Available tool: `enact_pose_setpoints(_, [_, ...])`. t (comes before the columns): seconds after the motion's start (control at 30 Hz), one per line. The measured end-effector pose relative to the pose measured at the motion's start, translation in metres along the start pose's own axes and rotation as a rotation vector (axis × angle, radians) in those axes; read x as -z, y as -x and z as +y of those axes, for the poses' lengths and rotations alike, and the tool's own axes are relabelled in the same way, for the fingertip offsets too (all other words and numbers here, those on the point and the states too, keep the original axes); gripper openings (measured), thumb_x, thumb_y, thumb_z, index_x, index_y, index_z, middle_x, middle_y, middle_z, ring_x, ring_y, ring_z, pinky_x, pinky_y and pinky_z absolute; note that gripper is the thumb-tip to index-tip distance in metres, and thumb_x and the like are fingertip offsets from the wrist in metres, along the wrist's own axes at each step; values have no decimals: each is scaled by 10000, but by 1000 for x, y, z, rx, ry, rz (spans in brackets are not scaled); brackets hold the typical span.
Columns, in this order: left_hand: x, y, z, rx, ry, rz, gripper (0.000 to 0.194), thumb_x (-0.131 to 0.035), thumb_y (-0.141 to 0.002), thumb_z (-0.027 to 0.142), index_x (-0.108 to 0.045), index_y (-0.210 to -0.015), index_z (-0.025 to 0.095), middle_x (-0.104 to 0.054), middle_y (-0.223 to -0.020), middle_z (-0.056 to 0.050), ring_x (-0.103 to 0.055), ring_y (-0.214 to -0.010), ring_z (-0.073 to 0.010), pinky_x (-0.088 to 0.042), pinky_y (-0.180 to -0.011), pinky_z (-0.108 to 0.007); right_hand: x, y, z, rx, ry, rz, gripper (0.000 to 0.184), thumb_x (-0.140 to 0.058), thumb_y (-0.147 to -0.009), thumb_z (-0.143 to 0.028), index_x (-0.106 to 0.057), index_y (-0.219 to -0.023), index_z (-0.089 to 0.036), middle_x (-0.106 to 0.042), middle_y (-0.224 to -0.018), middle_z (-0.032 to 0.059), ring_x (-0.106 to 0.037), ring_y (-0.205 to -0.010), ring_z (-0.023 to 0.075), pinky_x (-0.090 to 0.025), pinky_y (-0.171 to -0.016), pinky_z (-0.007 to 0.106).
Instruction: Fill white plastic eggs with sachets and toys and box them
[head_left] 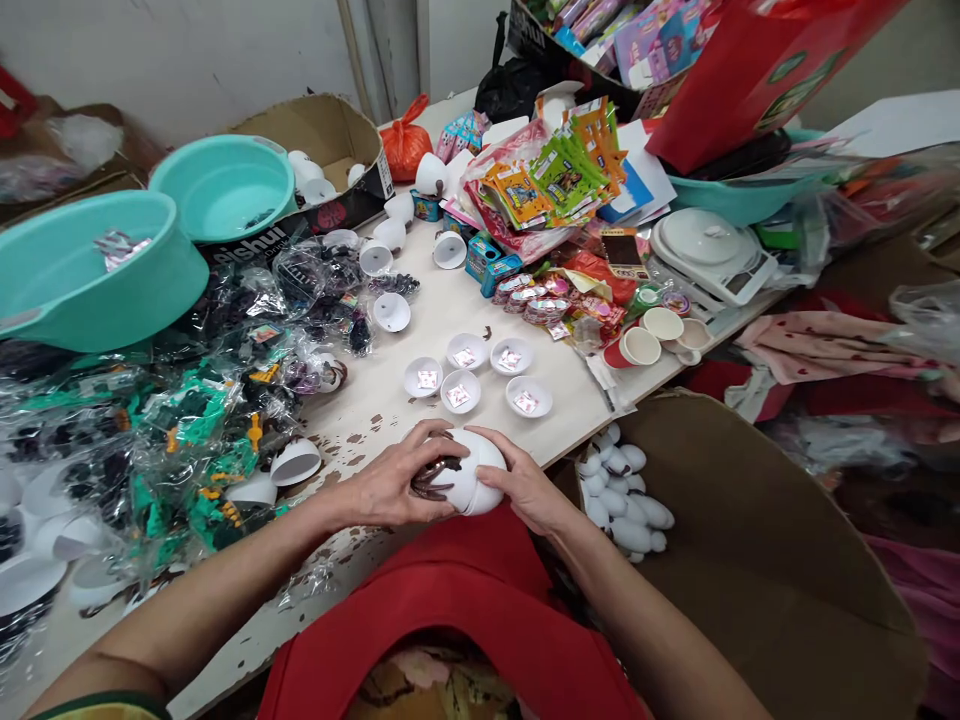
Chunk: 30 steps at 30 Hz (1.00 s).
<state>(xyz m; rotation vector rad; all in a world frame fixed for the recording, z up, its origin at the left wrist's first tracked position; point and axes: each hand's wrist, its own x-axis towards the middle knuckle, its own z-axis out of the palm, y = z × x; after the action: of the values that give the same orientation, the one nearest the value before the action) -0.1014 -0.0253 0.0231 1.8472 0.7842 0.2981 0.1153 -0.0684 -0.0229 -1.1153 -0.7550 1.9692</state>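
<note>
Between both hands, just above the table's front edge, is a white plastic egg (472, 485) with a dark brown pattern on its left end. A seam runs around it. My left hand (401, 475) is wrapped round the brown-marked end. On the plain end, my right hand (521, 478) grips with the thumb near the seam. Beyond the egg stand several white half shells (460, 392), open side up, each holding a small white-and-red packet (526, 402). Another white half shell (295, 463) lies on its side left of my left hand.
Clear bags of green and black parts (225, 450) cover the table's left side, below two turquoise basins (82, 265). Snack packets (562, 175), a white scale (712, 250) and paper cups (643, 346) stand right. A cardboard box (750, 540) below the edge holds closed white eggs (626, 495).
</note>
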Motion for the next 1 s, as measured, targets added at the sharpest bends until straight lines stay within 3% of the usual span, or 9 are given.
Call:
enact_pose_setpoints(0.07, [1, 0, -1, 27, 79, 23, 578, -745, -734, 299, -497, -1254, 256, -402, -1308, -96, -460, -1225, -246, -407, -1059, -416, -4, 2, 1, -12, -51, 6, 636, -726, -756, -392, -466, -1324, -272, -553, -1287, 70, -573, -1085, 253, -524, -841, 367])
enact_pose_setpoints(0.2, [4, 1, -1, 159, 349, 33, 591, -764, -715, 336, -498, -1238, 266, -468, -1212, -67, -532, -1110, -210, -511, -929, -370, -8, 8, -4, -99, -44, -74, 988, -872, -558, -282, -322, -1377, -327, -522, -1279, 94, -621, -967, 292, -591, -590, 361])
enact_pose_setpoints(0.33, [4, 4, 8, 310, 502, -5, 623, -796, -676, 344, -483, -1208, 259, -522, -1038, -26, -589, -836, -134, -561, -668, -251, -11, 8, -9, -102, 5, -71, 825, -859, -575, -254, -415, -1270, -274, -586, -1144, 78, -633, -933, 285, -598, -538, 339])
enact_pose_setpoints(0.43, [-2, 4, 15, 440, 640, 21, 644, -785, -680, 381, -445, -1213, 263, -522, -921, 1, -553, -628, -86, -505, -450, -182, -15, 4, -7, -112, -35, -41, 740, -844, -594, -316, -451, -1218, -258, -603, -1114, 78, -660, -888, 284, -585, -481, 307])
enact_pose_setpoints(0.57, [-11, 0, 16, 581, 834, 190, 625, -752, -704, 442, -431, -1210, 264, -558, -890, -1, -535, -486, -60, -453, -347, -160, -21, -1, -4, -221, -110, 29, 656, -778, -657, -497, -438, -1155, -240, -640, -960, 55, -673, -591, 194, -539, -394, 266])
enact_pose_setpoints(0.67, [-13, -2, 16, 662, 922, 190, 600, -735, -713, 463, -441, -1196, 263, -580, -876, -6, -517, -404, -47, -421, -309, -154, -20, 0, -6, -278, -170, -38, 741, -795, -605, -557, -397, -1146, -244, -649, -928, 39, -675, -563, 175, -573, -466, 293])
enact_pose_setpoints(0.83, [-14, 0, 29, 594, 839, 307, 602, -740, -705, 442, -434, -1190, 259, -577, -890, 6, -484, -413, -30, -404, -308, -139, -18, 9, -18, -194, -87, -77, 770, -858, -577, -343, -387, -1178, -244, -665, -917, 37, -656, -555, 170, -549, -451, 282])
enact_pose_setpoints(1.0, [-12, -7, 23, 497, 670, 190, 603, -765, -679, 440, -476, -1163, 227, -581, -905, -8, -463, -485, -33, -370, -339, -126, -11, 5, -17, -211, -126, -131, 756, -849, -567, -337, -415, -1177, -234, -677, -899, 48, -631, -528, 158, -513, -426, 259])
